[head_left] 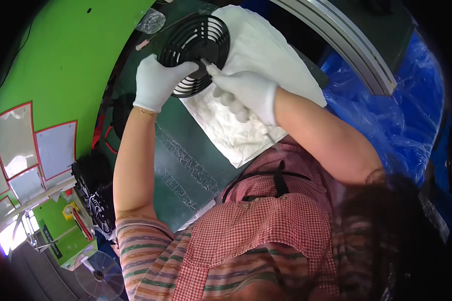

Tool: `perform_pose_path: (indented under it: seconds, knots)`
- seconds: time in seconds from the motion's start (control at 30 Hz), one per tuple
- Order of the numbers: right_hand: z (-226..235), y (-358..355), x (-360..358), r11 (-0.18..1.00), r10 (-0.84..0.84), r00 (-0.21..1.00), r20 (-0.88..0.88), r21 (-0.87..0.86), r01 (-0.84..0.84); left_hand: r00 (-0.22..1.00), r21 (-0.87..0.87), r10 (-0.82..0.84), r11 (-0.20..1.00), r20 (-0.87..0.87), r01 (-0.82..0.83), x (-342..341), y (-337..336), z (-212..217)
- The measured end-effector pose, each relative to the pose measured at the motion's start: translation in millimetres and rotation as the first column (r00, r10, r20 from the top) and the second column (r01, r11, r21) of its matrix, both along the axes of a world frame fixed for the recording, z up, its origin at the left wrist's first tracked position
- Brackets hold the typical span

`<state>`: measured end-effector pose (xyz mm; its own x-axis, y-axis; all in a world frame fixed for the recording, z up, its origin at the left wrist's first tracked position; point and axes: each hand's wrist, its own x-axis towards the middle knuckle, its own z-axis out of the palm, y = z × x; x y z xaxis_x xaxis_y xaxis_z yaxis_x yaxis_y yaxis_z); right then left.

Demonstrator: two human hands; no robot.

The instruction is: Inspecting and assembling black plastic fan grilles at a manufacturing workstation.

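Note:
A round black slotted plastic grille (202,37) is held at the far middle, tilted up over a white cloth. My left hand (155,83), in a white glove, grips its near left rim, thumb on the front and fingers mostly hidden behind. My right hand (248,93), also gloved in white, is closed at the grille's near right side. Between its thumb and forefinger shows a slim tool with a grey tip (204,61), reaching to the grille's centre. The tool's exact kind is hidden by the fingers. A thin rod (271,138) sticks out below this hand.
The white cloth (266,40) lies on a dark green table (173,145). Beyond my left hand lies a thin rod with a pinkish handle (143,45), near a clear plastic bag (151,21). A metal rail (346,40) and blue plastic sheeting (386,120) are at right. Black grilles (98,200) stand at left.

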<state>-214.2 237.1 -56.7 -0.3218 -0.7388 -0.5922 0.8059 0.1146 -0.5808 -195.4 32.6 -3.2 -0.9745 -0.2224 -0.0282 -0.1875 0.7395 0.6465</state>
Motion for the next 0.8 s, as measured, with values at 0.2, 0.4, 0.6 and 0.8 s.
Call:
perform_pose_path:
  seconds: [0.2, 0.4, 0.6, 0.8]
  knots:
    - [18, 105, 63, 0.969, 0.143, 0.961, -0.235, 0.23, -0.088, 0.965, -0.071, 0.142, 0.984, -0.219, -0.161, 77, -14, -25]
    - [-25, 148, 103, 0.924, -0.335, 0.927, -0.167, 0.135, 0.358, 0.571, -0.834, -0.684, 0.552, -0.454, -0.001, 136, -2, -32]
    - [-17, 106, 86, 0.961, -0.252, 0.825, -0.506, -0.033, 0.273, 0.389, -0.827, -0.786, 0.554, -0.48, 0.1, 152, 14, -31]
    - [28, 80, 93, 0.944, -0.243, 0.925, -0.292, 0.148, 0.295, 0.435, -0.836, -0.753, 0.549, -0.493, 0.004, 168, 14, -42]
